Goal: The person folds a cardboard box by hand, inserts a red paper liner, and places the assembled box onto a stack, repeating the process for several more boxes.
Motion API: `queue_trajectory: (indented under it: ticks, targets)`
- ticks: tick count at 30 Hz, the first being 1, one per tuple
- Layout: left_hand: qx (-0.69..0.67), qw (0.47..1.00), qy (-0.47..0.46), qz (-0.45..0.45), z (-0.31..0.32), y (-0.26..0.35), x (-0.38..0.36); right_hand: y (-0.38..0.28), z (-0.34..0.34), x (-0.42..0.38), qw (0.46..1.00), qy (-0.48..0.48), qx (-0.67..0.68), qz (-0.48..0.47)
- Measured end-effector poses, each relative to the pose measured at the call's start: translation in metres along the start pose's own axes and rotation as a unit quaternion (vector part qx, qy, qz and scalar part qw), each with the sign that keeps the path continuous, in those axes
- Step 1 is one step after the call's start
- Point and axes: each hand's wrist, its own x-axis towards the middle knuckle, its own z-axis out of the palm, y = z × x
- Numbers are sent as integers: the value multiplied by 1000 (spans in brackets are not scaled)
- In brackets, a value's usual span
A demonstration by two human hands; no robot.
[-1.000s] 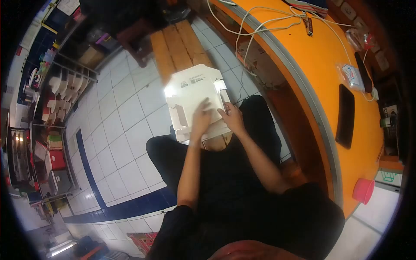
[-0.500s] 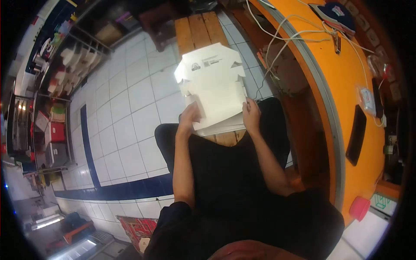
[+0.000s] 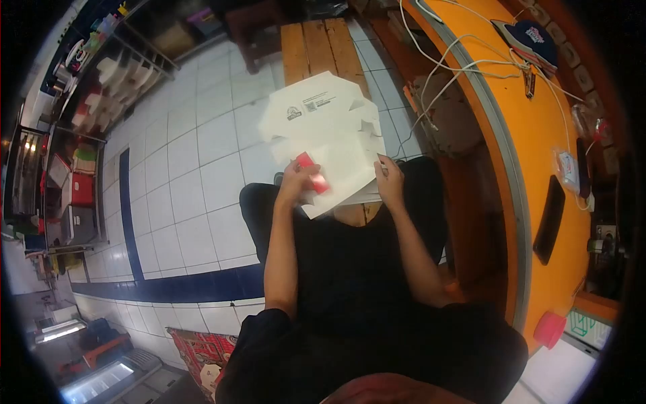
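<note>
A flat white cardboard box blank (image 3: 336,151), cut with notches and flaps and printed with a small black logo, lies across my lap at a slant. My left hand (image 3: 296,182) is closed on its left edge, where a red flap (image 3: 315,176) stands up by the fingers, somewhat blurred. On the right edge, my right hand (image 3: 389,180) pinches the cardboard between thumb and fingers. More white sheets show under the near right side. All of it rests over a wooden bench (image 3: 316,50) between my knees.
To the right runs an orange counter (image 3: 501,135) with white cables (image 3: 471,64), a cap (image 3: 528,40), a long black object (image 3: 552,219) and a pink container (image 3: 550,328). Shelving with a red box (image 3: 82,190) stands at the left over the white tiled floor (image 3: 182,182).
The box blank has turned, its near left corner coming down towards me. A red flap now shows at my left fingers. My right hand keeps its hold on the right edge.
</note>
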Motion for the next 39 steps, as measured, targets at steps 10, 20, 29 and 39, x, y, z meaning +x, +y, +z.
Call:
queue_trajectory:
  ticks: [10,20,29,39]
  targets:
    - [-87,990,101,50,20,-10,4,-100,-2,-43,905,-157,-178,-353]
    - [-108,988,84,73,42,0,-9,-77,49,-55,991,0,-70,-112]
    - [-111,993,3,40,35,-6,-9,-65,56,-43,980,-35,-113,-160]
    - [-76,977,187,66,-8,-23,19,-50,78,-43,969,-202,-142,7]
